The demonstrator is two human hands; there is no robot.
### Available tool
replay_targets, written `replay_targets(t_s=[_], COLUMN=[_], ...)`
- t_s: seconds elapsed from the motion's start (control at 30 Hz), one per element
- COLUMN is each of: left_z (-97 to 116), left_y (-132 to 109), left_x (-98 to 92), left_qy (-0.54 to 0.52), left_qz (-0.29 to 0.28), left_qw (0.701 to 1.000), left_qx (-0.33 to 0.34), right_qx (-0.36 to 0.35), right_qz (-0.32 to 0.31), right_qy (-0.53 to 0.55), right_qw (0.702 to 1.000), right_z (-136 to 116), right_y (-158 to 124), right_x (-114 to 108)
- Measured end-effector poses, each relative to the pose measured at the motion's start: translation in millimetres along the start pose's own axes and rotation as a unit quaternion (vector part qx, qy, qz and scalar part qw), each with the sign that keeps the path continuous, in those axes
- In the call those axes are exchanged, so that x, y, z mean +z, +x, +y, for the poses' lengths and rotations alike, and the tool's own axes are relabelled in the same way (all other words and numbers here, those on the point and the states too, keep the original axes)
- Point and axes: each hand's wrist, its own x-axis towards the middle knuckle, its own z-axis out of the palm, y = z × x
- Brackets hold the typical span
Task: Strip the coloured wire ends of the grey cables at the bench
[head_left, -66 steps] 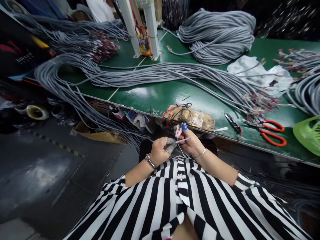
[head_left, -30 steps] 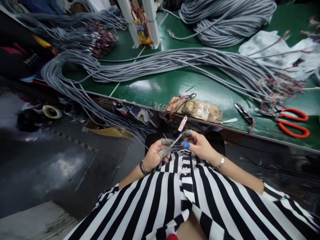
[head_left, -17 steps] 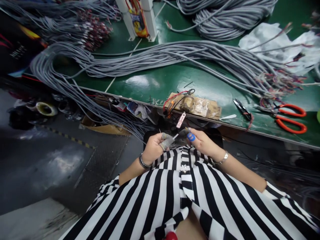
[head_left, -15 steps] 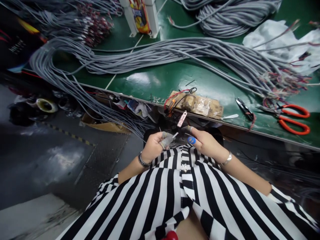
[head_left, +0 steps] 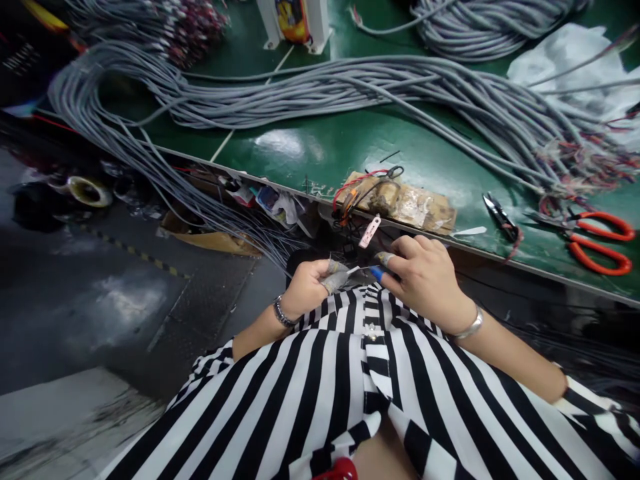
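My left hand (head_left: 313,285) and my right hand (head_left: 425,275) meet over my striped lap, just below the green table's edge (head_left: 310,150). Both pinch a thin pale wire end (head_left: 355,269) between them. Grey tape covers my left fingertips, and a blue cap sits on my right thumb. A small pink tag (head_left: 371,231) hangs from the table edge just above my hands. The wire runs left toward grey cables (head_left: 200,213) that drape off the table.
A taped brown block (head_left: 405,203) with red and black leads lies at the table edge. To its right lie small black snips (head_left: 500,215) and orange scissors (head_left: 600,241). Long grey cable bundles (head_left: 350,87) cross the table. A tape roll (head_left: 89,192) lies on the floor at left.
My right hand has turned palm-down and closed in on my left hand, so the blue thumb cap is mostly tucked under. The view has tilted down and closer to the table edge.
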Motion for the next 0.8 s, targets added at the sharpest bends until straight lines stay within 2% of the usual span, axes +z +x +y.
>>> replay_targets(t_s=[0.2, 0.33, 0.43, 0.57, 0.67, 0.73, 0.8], left_z=[-0.6, 1.2, 3.1, 6.0, 6.0, 4.1, 1.2], left_y=[-1.1, -1.7, -3.1, -5.1, -4.3, -2.4, -0.3], left_x=[-2.0, -3.1, -4.8, -7.1, -7.5, -7.2, -7.1], left_qy=[0.016, -0.003, -0.032, -0.034, -0.007, 0.030, 0.066], left_qz=[0.000, -0.010, -0.036, -0.053, -0.063, -0.076, -0.083], left_qw=[1.000, 1.000, 0.998, 0.998, 0.998, 0.996, 0.992], left_qx=[0.016, -0.009, -0.027, -0.020, 0.010, 0.043, 0.070], right_qx=[-0.008, -0.016, -0.047, -0.083, -0.033, 0.020, 0.065], right_qz=[-0.009, -0.013, -0.027, -0.038, -0.038, -0.042, -0.050], right_qy=[-0.033, -0.025, 0.033, 0.211, 0.374, 0.428, 0.397], right_qw=[0.999, 0.999, 0.998, 0.973, 0.926, 0.903, 0.914], right_z=[-7.3, -8.4, -1.2, 9.1, 4.7, -3.7, -11.9], right_y=[2.0, 1.9, 2.7, 2.7, 0.6, -1.1, -2.2], right_x=[-3.4, -5.3, -1.4, 20.8, 44.0, 54.2, 55.3])
